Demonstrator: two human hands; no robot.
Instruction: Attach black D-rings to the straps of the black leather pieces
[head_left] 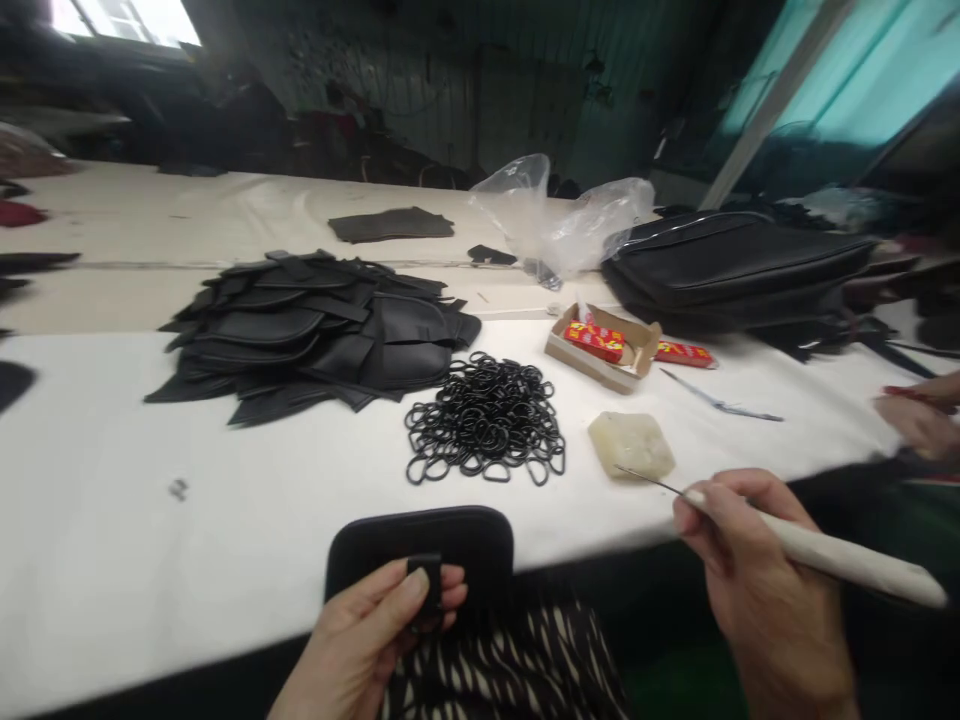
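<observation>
My left hand (pixel 375 620) pinches a small black strap (pixel 426 585) between thumb and fingers, over a black leather-like panel (pixel 420 530) at the table's front edge. In my right hand (pixel 757 570) is an awl (pixel 847 550) with a pale, wrapped-looking handle, gripped near its shaft. The thin metal tip points left and lies over a yellowish wax block (pixel 631 443); whether it touches the wax I cannot tell. Just beyond the panel spreads a heap of black D-rings (pixel 487 420).
Stacked black leather-like pieces (pixel 315 330) lie behind the rings at left. A small cardboard box (pixel 592 370) holds a red packet; thread snips (pixel 724 405) lie to its right. Farther back are a clear plastic bag (pixel 570 230) and a black bag (pixel 735 260). Another person's hand (pixel 922 415) shows at far right.
</observation>
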